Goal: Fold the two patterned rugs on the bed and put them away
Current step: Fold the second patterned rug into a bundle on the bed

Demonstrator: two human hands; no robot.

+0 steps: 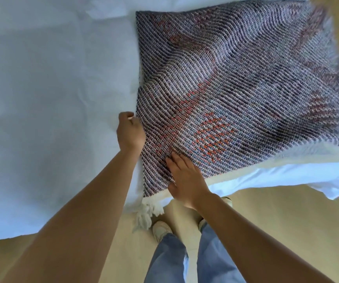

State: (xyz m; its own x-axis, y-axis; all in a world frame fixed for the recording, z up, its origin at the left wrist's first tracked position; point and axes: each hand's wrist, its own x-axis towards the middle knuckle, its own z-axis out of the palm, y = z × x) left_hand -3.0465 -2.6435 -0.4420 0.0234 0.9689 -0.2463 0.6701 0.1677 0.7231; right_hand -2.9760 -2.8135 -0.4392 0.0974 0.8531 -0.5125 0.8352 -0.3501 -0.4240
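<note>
A white bed [42, 82] fills the left and upper frame, and one patterned rug [235, 78], woven in purple-grey with orange patches, lies spread across its centre and upper right, its near corner at the bed's lower edge with white tassels [146, 213] hanging off; no second rug is in view. The step appears to be an early fold or straightening of this rug. The next move likely calls for lifting the left edge and carrying it across while the fabric stays pinned. The left hand [130, 132], mid-frame, curls its fingers closed around the rug's left edge. The right hand [187, 178], just below centre, rests flat on the rug, fingers extended and nearly together, holding nothing.
</note>
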